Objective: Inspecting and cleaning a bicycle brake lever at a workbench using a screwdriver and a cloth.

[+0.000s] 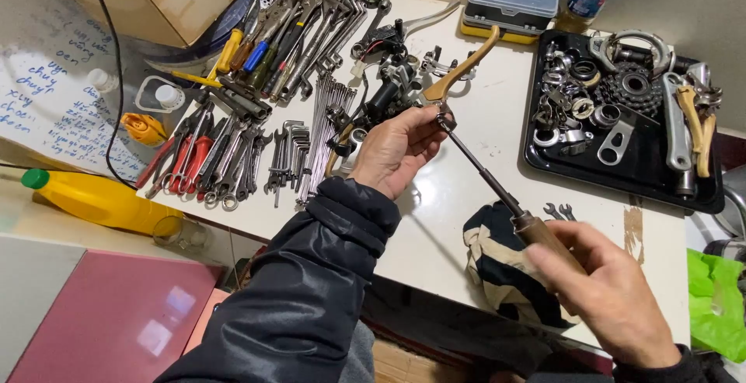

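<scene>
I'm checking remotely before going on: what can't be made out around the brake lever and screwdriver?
Head view only:
- Screwdriver tip: hidden behind the left hand fingers at the brake lever.
- Lever's clamp end: covered by the same fingers.
- Handle: mostly wrapped by the right hand.
- Black tray parts: too small and piled.

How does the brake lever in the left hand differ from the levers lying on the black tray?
The held brake lever is raised off the table in the left hand, with the screwdriver tip at its base; the tray levers lie flat and untouched on the black tray. Both look tan.
</scene>
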